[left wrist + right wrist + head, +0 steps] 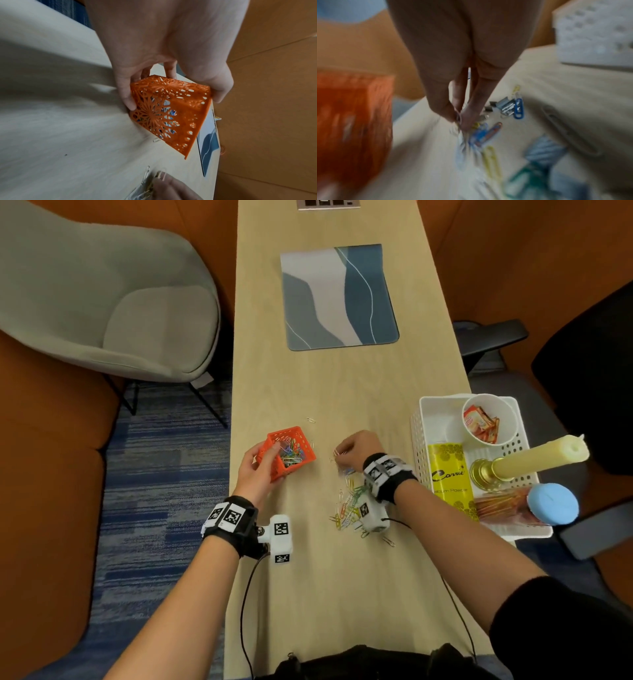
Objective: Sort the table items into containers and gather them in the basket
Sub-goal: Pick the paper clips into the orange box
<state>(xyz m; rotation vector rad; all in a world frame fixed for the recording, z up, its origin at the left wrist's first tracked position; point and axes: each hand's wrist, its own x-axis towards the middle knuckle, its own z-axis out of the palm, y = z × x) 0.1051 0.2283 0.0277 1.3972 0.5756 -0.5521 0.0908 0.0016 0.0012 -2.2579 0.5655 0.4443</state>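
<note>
My left hand [263, 463] grips a small orange lattice box [291, 451] by its near sides, tilted on the table; several coloured paper clips lie inside. In the left wrist view the thumb and fingers wrap the orange box [171, 108]. My right hand [356, 450] hovers to its right, fingertips pinching a few paper clips [460, 121] just above the table. A loose pile of coloured paper clips [349, 505] lies under my right wrist. The white perforated basket [419, 436] stands at the right table edge.
The basket holds a white cup of sachets [488, 419], a yellow powder packet [448, 474], a candle in a gold holder [527, 457] and a blue-lidded jar [551, 503]. A blue-grey mat [337, 297] lies farther back. One stray clip [311, 420] sits beyond the box.
</note>
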